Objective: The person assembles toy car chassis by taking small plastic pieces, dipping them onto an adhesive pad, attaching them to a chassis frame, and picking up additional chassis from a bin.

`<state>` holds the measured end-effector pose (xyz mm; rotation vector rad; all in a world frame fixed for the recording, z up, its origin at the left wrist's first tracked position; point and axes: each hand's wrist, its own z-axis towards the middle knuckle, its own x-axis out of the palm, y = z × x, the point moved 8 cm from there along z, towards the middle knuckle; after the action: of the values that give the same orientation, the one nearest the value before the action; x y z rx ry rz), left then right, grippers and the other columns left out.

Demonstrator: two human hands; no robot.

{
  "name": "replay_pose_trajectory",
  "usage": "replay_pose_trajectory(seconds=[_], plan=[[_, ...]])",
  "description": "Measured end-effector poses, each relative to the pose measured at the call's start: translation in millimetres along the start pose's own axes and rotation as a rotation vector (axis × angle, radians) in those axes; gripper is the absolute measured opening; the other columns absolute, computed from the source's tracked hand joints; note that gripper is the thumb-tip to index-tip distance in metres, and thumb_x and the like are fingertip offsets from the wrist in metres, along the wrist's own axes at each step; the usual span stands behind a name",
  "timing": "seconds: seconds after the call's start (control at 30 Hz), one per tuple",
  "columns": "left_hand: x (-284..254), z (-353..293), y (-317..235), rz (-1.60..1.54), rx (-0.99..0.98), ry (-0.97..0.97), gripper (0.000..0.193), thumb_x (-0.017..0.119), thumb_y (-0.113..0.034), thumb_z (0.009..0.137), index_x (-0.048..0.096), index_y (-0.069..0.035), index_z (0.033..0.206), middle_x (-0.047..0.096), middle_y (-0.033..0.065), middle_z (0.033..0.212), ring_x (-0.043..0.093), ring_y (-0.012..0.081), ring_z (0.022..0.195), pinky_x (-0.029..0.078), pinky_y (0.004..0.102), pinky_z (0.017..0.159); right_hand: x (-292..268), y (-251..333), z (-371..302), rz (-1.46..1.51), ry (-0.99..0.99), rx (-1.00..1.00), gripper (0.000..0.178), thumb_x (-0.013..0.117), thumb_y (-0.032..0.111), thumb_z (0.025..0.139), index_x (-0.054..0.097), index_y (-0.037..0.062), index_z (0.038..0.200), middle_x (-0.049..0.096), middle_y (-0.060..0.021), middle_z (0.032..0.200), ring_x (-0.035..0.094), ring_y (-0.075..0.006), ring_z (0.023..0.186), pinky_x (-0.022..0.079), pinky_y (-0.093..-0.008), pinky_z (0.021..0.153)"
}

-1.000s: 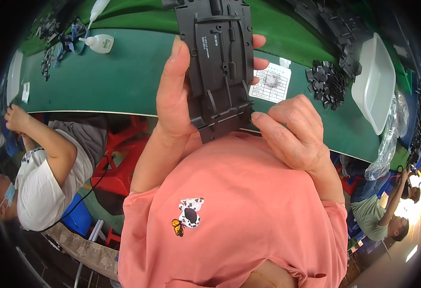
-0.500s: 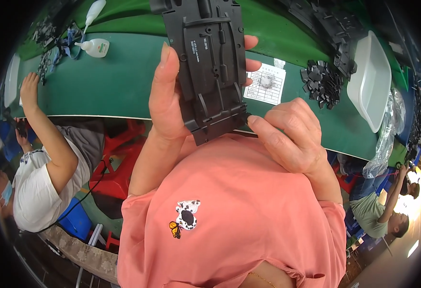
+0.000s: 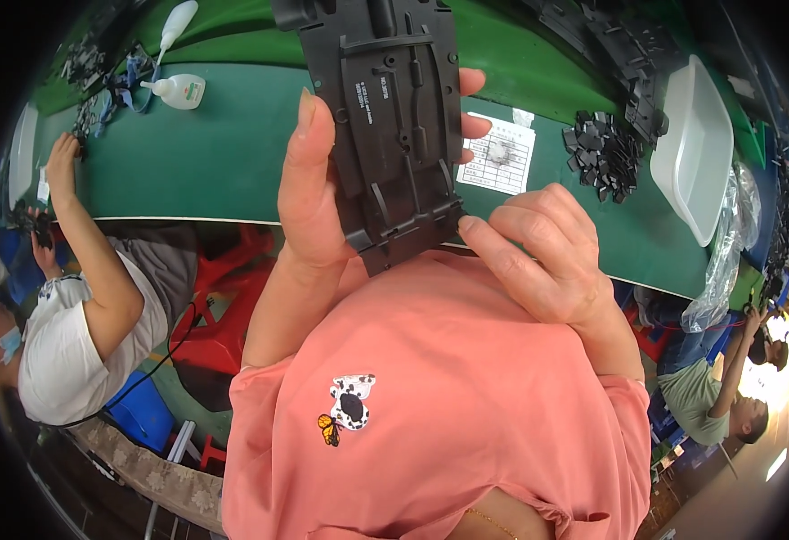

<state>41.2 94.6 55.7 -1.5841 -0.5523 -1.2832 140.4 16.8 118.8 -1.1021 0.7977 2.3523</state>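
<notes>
A long black plastic chassis (image 3: 394, 126), moulded with ribs, rods and small screw holes, is held up in front of my chest. My left hand (image 3: 309, 184) grips it from below, with the thumb along its left edge and fingertips showing past the right edge. At its lower right corner, my right hand (image 3: 543, 252) is curled, the index fingertip pressed close to the edge. Something small and dark shows at that fingertip; I cannot tell whether it is a separate piece. The right thumb is hidden.
On the green table (image 3: 224, 153) lie a printed sheet (image 3: 511, 175), a pile of small black pieces (image 3: 601, 153) and a white bottle (image 3: 179, 90). A white tray (image 3: 691, 153) and clear plastic bag (image 3: 718, 261) are at right. A co-worker (image 3: 89, 333) sits at left.
The chassis has shifted very slightly left, and my right hand has followed it, staying at the same corner. The co-worker's hand at left has moved slightly.
</notes>
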Motion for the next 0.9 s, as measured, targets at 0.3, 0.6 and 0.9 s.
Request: replay_pose_trajectory(seconds=[0.3,0.6,0.9], plan=[[-3.8,1.2,-4.8,-0.029,0.015,0.019,0.087,0.035,-0.065,0.09,0.024,0.004,0.142,0.036,0.0332,0.137,0.058,0.0369,0.108,0.053,0.048,0.084,-1.8,-1.0,0.1,-0.018,-0.038,-0.004,0.03,0.066,0.008,0.06,0.065,0.0007,0.089,0.053,-0.0057,0.08,0.053,-0.0184,0.066,0.039,-0.0297,0.053],[-1.6,0.8,-2.9,-0.025,0.036,0.018,0.086,0.04,-0.063,0.09,0.024,0.004,0.142,0.037,0.0335,0.135,0.059,0.0372,0.106,0.055,0.0488,0.081,-4.2,2.0,-6.5,-0.002,-0.082,-0.017,0.029,0.067,0.006,0.06,0.065,0.0003,0.088,0.054,-0.0057,0.079,0.053,-0.0182,0.065,0.039,-0.0295,0.052],[0.3,-0.9,-3.2,-0.016,0.039,0.004,0.089,0.041,-0.065,0.088,0.024,0.003,0.143,0.037,0.0331,0.135,0.059,0.0367,0.105,0.055,0.0481,0.081,-6.4,3.8,-6.2,-0.048,-0.103,-0.05,0.027,0.065,0.009,0.061,0.064,0.0006,0.086,0.055,-0.0048,0.08,0.053,-0.0169,0.065,0.039,-0.0287,0.052]])
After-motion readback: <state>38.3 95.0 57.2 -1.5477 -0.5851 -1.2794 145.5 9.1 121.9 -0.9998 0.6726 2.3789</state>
